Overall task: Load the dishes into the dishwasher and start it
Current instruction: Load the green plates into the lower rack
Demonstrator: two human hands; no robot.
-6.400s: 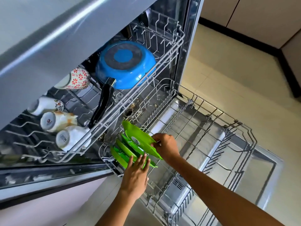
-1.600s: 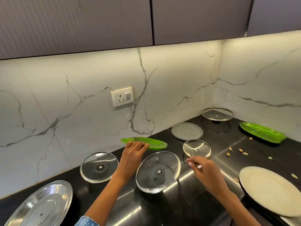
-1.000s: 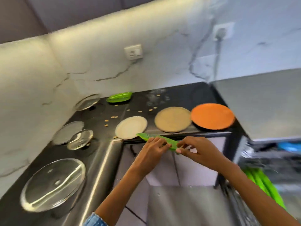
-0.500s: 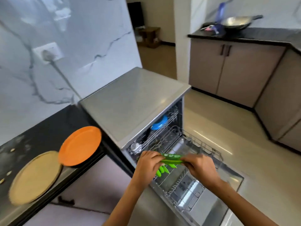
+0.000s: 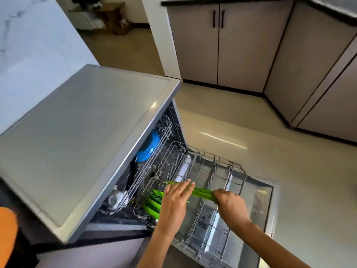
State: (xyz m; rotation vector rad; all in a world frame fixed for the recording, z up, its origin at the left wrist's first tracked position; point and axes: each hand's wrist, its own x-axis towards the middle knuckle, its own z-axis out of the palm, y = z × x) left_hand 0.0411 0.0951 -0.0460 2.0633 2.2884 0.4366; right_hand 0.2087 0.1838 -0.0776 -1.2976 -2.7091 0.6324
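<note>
Both hands hold one flat green plastic plate point(image 5: 201, 192) above the pulled-out lower wire rack point(image 5: 222, 200) of the dishwasher. My left hand point(image 5: 174, 199) lies over the plate's left end with the fingers bent over its edge, and my right hand point(image 5: 229, 202) pinches the right end between thumb and fingers. I see the plate almost edge-on, lying level, not yet between the tines.

Just beside my left hand, at the rack's left front corner, several more green plates point(image 5: 152, 205) stand on edge in a row. I judge the step in hand is to set this plate as the next one in that row. To do it well, I would turn the plate upright, keep it parallel to its neighbours, and lower it into the next free slot until the bottom edge sits on the wires. Only then should the fingers let go, or it may fall against the others.

Farther back, the upper rack point(image 5: 154, 151) carries a round blue pan with a black handle point(image 5: 148, 146) and white cups point(image 5: 116, 198), partly hidden under the grey dishwasher top point(image 5: 77, 142). At the frame's left edge, an orange plate point(image 5: 7, 235) waits on the dark counter, so loading is not finished.
</note>
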